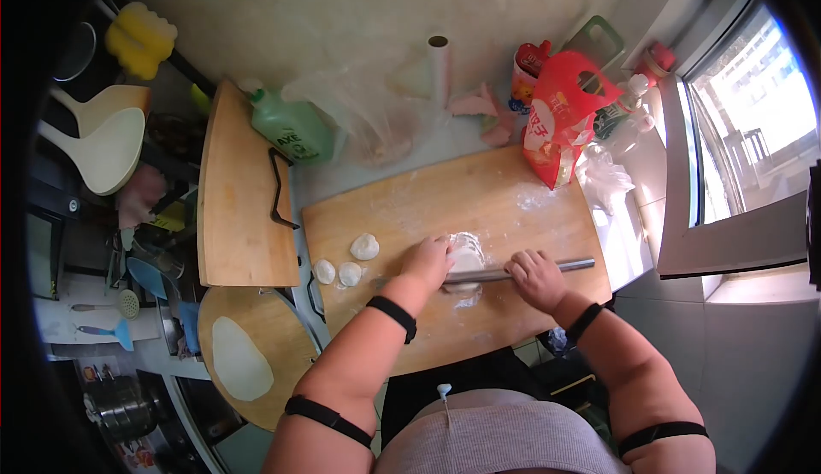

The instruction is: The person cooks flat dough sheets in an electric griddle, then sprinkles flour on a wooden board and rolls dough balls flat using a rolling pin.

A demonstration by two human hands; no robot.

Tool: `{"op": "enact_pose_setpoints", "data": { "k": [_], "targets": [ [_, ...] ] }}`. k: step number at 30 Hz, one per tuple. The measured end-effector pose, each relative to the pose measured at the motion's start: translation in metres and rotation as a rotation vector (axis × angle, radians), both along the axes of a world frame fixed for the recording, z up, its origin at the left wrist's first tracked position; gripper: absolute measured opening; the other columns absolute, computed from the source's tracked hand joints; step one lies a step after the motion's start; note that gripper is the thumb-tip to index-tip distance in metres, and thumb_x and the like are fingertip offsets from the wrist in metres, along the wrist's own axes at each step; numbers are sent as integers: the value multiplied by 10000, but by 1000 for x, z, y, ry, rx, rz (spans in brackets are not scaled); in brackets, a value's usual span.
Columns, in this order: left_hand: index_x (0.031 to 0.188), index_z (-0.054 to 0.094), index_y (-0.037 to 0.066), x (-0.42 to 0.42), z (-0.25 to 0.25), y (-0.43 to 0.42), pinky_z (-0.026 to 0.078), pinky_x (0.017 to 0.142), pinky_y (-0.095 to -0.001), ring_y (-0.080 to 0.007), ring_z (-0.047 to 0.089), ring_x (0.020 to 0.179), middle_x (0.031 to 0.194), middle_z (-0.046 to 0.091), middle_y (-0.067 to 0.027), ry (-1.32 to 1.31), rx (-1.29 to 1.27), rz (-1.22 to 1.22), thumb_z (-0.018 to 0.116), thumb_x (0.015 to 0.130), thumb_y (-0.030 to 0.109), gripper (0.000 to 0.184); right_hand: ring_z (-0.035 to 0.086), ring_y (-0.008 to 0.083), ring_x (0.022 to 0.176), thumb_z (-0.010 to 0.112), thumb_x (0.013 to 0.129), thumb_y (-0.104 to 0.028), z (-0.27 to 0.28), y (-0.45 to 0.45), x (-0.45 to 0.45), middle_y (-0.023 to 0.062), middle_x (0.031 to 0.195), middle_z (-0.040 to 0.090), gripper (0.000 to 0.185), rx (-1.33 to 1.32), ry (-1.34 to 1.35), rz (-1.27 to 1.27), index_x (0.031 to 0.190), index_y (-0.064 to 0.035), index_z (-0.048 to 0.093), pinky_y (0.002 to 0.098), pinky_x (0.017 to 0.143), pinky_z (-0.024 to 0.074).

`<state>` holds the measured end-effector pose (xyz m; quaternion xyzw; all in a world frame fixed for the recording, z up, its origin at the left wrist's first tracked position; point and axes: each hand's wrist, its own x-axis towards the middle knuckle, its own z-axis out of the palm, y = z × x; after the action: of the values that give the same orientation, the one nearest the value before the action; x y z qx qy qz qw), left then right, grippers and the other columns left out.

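Bands: qty 4 black bands (pixel 392 315), 2 per arm. L hand (pixel 428 260) (qty 1): fingers bent down, touching the L side of the dough disc; can't tell if it is clenched or grips the dough. R hand (pixel 536 279) (qty 1): grasping the rolling pin (pixel 492 276), fingers curled over it, toward the pin's R end.

Pin, qty 1, metallic: lies across the disc, its R end near the R edge of the rectangular board (pixel 402 337). Dough disc (pixel 465 258), qty 1: flat on approx. the board's ctr., w/ loose flour about it. Dough balls (pixel 364 247), qty 3: near the board's L edge, 1 slightly farther back than the other 2.

Round board (pixel 295 329), qty 1: just beside the rect. board's L edge; carries dough sheet (pixel 239 359), qty 1, toward its L edge.

Tilted board (pixel 244 192), qty 1, w/ black handle: beyond the round board, near the rect. board's far-L corner.

Far side: red bag (pixel 560 115), qty 1, upright at the far-R corner; green bottle (pixel 295 128), qty 1, past the far-L corner; upright roll (pixel 438 76), qty 1, beyond the far edge. Window (pixel 753 123), qty 1: off to R.
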<state>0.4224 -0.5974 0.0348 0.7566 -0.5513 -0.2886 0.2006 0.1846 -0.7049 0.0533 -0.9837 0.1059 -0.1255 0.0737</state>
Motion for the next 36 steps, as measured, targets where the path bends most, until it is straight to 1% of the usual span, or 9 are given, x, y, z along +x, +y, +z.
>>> {"op": "enact_pose_setpoints", "data": {
  "k": [2,5,7,14,17,19,22,32,36],
  "targets": [
    [935,609,22,-8,7,22,498,749,-400,-321,617,867,923,630,-159,24,204,62,663,830,196,211,559,211,841,604,742,-142,12,21,-12,37,887,542,191,-2,-29,-49,925,-107,561,348,702,430],
    [980,590,13,-27,8,71,486,770,-405,-334,600,882,923,616,-177,-3,104,108,646,836,198,241,572,202,835,598,742,-134,15,44,-28,30,875,549,172,47,31,-95,909,-120,560,351,703,439],
    [1071,546,30,-35,5,94,455,863,-432,-351,562,985,1027,587,-177,-143,-122,134,629,846,210,299,584,208,833,604,737,-130,14,53,-29,33,873,557,161,149,65,-124,892,-132,560,364,702,450],
    [1106,534,46,-25,10,92,400,901,-463,-339,507,1015,1056,520,-142,-332,-176,101,620,835,200,323,586,229,841,621,729,-130,3,59,-5,27,877,569,197,291,114,-250,921,-125,579,384,711,459],
    [1120,519,55,-21,3,81,396,888,-469,-343,499,1017,1067,513,-134,-316,-157,122,624,825,215,352,574,269,998,645,724,-167,-1,55,-2,81,1037,591,353,332,153,-305,1069,-107,597,423,831,451],
    [1131,517,42,-21,4,76,379,903,-471,-352,482,1032,1082,502,-158,-325,-141,64,601,821,216,366,475,342,1215,646,759,-295,-4,59,-3,170,1282,520,556,144,63,-357,1259,-77,536,494,980,374],
    [1151,502,47,-11,10,56,366,916,-477,-356,477,1035,1098,499,-156,-364,-187,37,605,813,232,399,349,382,1343,602,797,-426,-7,53,6,222,1429,389,696,161,175,-409,1364,-53,448,547,1059,278],
    [1270,434,37,27,-2,-17,321,999,-507,-389,413,1188,1280,441,-197,-427,-283,142,608,829,270,529,297,366,1378,494,891,-441,-23,-40,78,232,1482,301,654,141,126,-579,1400,-44,385,542,1090,252],
    [1407,333,32,0,0,25,190,1118,-526,-393,276,1361,1479,292,-202,-406,-206,66,589,843,401,721,289,371,1385,513,867,-460,-24,2,33,225,1485,314,708,182,103,-478,1409,-28,370,533,1102,232]
  ]
}}
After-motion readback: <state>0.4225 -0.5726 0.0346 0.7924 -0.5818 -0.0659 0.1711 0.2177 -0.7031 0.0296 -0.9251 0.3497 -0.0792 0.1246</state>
